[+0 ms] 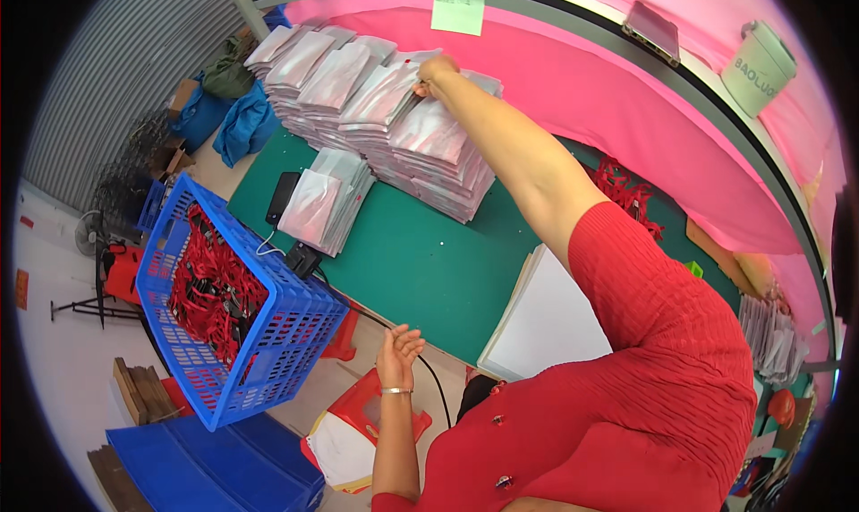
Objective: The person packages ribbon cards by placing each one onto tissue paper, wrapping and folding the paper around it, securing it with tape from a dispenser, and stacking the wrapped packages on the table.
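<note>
My right arm reaches across the green table to rows of stacked, flat plastic packets (344, 78) with whitish-pink contents. At the far end of the stacks, my right hand (437, 74) has its fingers curled in a pinch at the edge of a top packet; the fingertips are partly hidden. My left hand (400, 358) hangs off the table's near edge, palm up, its fingers loosely bent and nothing in them. A bracelet circles that wrist. A smaller pile of the same packets (324, 203) lies apart, nearer to me.
At left, a blue plastic crate (291, 369) holds red straps with dark parts. A black phone (283, 196) and an adapter (302, 260) with a cable lie between crate and packets. White sheets (546, 320) lie by my body; more red straps (626, 194) lie beyond my arm. A red stool (362, 405) stands below.
</note>
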The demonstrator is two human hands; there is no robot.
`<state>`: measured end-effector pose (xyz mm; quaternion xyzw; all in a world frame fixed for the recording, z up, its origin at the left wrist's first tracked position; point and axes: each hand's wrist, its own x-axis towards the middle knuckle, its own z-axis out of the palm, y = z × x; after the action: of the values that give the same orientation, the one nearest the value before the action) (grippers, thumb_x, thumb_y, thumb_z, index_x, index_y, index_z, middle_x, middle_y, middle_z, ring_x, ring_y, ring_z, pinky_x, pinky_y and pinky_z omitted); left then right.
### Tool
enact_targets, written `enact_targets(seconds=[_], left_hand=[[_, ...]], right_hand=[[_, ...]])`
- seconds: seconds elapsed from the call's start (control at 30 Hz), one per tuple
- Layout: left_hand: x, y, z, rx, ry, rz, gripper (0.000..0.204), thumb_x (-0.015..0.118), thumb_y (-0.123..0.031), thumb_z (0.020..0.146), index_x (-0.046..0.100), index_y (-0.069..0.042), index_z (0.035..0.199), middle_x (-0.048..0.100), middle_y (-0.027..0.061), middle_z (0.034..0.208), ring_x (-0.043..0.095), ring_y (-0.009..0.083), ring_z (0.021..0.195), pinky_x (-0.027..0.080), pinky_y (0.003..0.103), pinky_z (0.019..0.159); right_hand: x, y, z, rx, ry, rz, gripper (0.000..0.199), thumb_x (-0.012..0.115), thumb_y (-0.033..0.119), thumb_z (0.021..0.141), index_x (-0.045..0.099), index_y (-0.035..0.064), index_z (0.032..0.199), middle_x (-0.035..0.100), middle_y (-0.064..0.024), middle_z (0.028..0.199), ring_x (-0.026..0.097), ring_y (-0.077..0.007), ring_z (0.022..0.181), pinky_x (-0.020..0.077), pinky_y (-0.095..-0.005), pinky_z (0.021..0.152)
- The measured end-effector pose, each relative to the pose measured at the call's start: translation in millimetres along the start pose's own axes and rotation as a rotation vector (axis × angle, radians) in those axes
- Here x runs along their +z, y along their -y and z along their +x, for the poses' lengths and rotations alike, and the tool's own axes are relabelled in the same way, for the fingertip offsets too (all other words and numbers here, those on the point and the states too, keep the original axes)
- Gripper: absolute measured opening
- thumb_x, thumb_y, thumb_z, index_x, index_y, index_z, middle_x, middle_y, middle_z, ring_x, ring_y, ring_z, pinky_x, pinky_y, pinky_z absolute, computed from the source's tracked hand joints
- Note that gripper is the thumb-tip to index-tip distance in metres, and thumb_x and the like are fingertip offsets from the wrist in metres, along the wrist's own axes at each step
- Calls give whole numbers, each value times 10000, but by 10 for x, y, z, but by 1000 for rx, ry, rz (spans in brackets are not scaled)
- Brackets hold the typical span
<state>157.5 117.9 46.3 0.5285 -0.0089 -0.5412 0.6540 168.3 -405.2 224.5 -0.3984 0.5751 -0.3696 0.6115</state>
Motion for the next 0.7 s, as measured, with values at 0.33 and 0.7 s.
enact_targets(seconds=[0.33, 0.7], left_hand=[[284, 104, 20, -64, 37, 45, 385, 405, -344, 1009, 561, 1, 1078, 663, 139, 917, 646, 222, 768, 523, 321, 699], [2540, 731, 776, -159, 630, 446, 301, 507, -268, 973, 588, 13, 1046, 660, 120, 882, 643, 197, 737, 524, 313, 661]], right_hand=[[-934, -242, -900, -1038, -265, -654, 207, 545, 133, 802, 618, -4, 940, 628, -248, 935, 607, -409, 928, 491, -475, 797], [-4441, -3542, -3189, -762, -236, -1148, 374, 637, 226, 830, 568, 12, 1129, 493, -181, 1290, 404, -325, 1278, 286, -536, 1059]])
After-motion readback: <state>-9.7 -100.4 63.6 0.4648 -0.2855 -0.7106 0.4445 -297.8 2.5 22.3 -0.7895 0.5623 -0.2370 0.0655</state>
